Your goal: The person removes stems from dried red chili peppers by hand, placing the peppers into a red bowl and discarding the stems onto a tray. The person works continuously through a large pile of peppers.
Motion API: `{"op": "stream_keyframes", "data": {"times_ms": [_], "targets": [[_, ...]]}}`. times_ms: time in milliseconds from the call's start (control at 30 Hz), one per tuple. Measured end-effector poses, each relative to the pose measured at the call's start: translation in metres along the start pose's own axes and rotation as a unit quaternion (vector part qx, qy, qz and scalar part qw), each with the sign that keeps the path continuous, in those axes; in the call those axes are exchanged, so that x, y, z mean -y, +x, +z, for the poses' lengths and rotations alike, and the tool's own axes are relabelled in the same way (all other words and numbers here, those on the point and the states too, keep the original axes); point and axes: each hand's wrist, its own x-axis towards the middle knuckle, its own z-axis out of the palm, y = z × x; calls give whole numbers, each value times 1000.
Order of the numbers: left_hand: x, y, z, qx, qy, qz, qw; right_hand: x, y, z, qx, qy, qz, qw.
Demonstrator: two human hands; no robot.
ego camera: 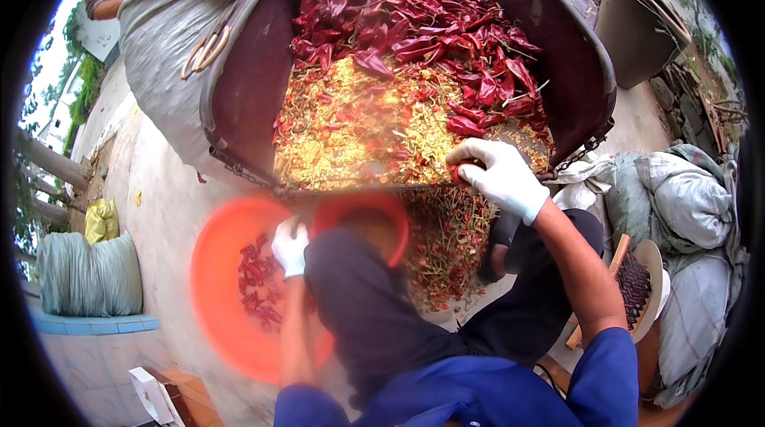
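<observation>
Dried red chili peppers (pixel 412 26) are heaped in a dark red metal cart bed (pixel 251 80). Yellow seeds and chili bits (pixel 334 134) cover its near part. My right hand (pixel 499 176), in a white glove, is closed around something red, apparently a piece of chili, at the bed's near edge. White-gloved too, my left hand (pixel 291 246) is over the right side of a large orange-red basin (pixel 209 289) that holds some chilies (pixel 257 271); what its fingers hold cannot be told. A smaller red basin (pixel 394 218) stands between it and a pile of stems and scraps (pixel 448 248).
A woven sack (pixel 155 56) drapes over the bed's left side. Stuffed sacks (pixel 687 206) lie at the right, near a woven-seat chair (pixel 636 289). A tall bucket (pixel 636 32) stands at upper right. Another person's arm (pixel 107 7) shows at upper left.
</observation>
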Motion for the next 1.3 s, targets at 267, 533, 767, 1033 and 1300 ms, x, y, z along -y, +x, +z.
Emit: {"op": "stream_keyframes", "data": {"times_ms": [267, 533, 767, 1033, 1300], "targets": [[-210, 114, -15, 78, -32, 343, 936, -14, 59, -7, -60, -10, -149, 987], [-302, 242, 132, 338, 127, 295, 885, -19, 62, -20, -146, -12, -103, 984], [-322, 326, 195, 280, 7, 287, 916, -34, 76, -56, -290, -82, -113, 947], [-330, 279, 136, 318, -84, 222, 918, -48, 92, -86, -390, -320, -33, 863], [-312, 273, 160, 399, 91, 286, 866, -32, 94, -67, -395, -309, -147, 852]]}}
